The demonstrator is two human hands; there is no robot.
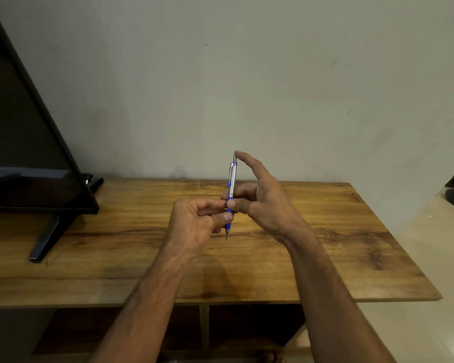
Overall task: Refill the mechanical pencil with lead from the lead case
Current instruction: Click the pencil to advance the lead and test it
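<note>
A wooden table [325,258] is standing against a plain wall, with a dark screen [24,153] resting on its left end. Above the table's middle, both hands are holding the pencil [231,189] upright, tip down and clear of the wood. The left hand [194,221] is pinching its blue grip; the right hand [262,195] is steadying the barrel, forefinger extended to the top end.

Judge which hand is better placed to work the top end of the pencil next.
Right. The right hand has its index fingertip at the top end of the upright mechanical pencil, while the left hand pinches the blue grip low down, steadying it above the wooden table. The lead case isn't visible.
</note>
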